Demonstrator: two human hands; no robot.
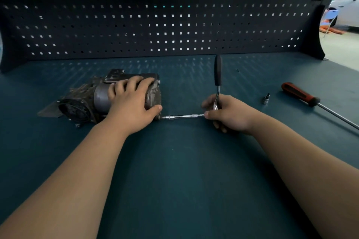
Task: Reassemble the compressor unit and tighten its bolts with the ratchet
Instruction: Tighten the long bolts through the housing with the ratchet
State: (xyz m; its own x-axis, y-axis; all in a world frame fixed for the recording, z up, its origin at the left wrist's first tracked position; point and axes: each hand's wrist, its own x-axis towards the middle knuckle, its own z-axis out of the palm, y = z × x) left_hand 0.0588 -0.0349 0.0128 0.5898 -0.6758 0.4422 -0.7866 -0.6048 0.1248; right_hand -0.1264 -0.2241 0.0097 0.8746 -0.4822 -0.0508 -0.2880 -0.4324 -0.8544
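Head view. The compressor unit (100, 96) lies on its side on the teal bench (174, 161), left of centre and near the pegboard (155, 15), with its end cover facing right. The left hand (132, 101) sits on top of it, fingers bent over the housing and thumb against the end cover, bracing it.

The right hand (227, 112) grips the ratchet (218, 72) at its head, fingers wrapped around the neck, black handle pointing away toward the pegboard. An extension bar (182, 116) runs level from that hand to the cover's lower near corner, its tip at a bolt there. Whether the bit is fully seated is too small to tell.

A loose socket bit (266, 99) stands to the right, with a red-handled screwdriver (299, 94) just beyond it.

Judgement: the housing looks closed, so this is the tightening step on one cover bolt. The next move calls for swinging the handle with the bar square to the bolt while the left hand stops the unit from rolling.
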